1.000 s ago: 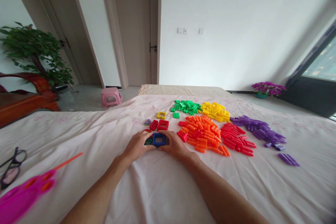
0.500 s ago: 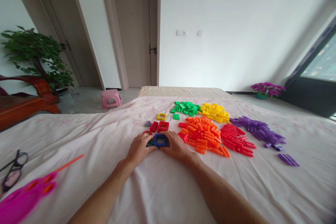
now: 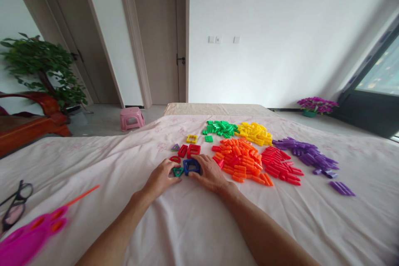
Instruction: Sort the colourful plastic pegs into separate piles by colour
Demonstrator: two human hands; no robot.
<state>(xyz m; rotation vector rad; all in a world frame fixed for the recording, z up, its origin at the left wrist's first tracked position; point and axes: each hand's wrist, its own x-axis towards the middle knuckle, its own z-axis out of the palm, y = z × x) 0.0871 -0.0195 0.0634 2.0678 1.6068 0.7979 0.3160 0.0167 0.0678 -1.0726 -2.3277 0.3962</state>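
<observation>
My right hand (image 3: pixel 210 173) is closed on the dark blue square frame (image 3: pixel 191 167), fingers at its far right edge and thumb along the near side. A second blue edge shows under or behind it, so it may be more than one piece. Just left of it, my left hand (image 3: pixel 162 177) curls its fingers and thumb around a green triangle frame (image 3: pixel 178 172) on the cloth. A red rounded piece (image 3: pixel 175 159) lies beyond the left fingertips. Further back are two red frames (image 3: pixel 193 150), a small purple and green triangle (image 3: pixel 175 147) and a yellow square frame (image 3: pixel 192 139).
Right of my hands lie piles of orange pieces (image 3: pixel 240 158), red pieces (image 3: pixel 280 166), green pieces (image 3: pixel 220 128), yellow pieces (image 3: pixel 255 134) and purple pieces (image 3: pixel 311 156). Eyeglasses (image 3: pixel 17 205) and a pink plastic item (image 3: pixel 31 232) with an orange stick are at left on the cloth (image 3: pixel 187 224).
My left hand has drawn back left from the blue frame, uncovering the green triangle and the red rounded piece. The blue frame has tilted or shifted slightly right in my right hand.
</observation>
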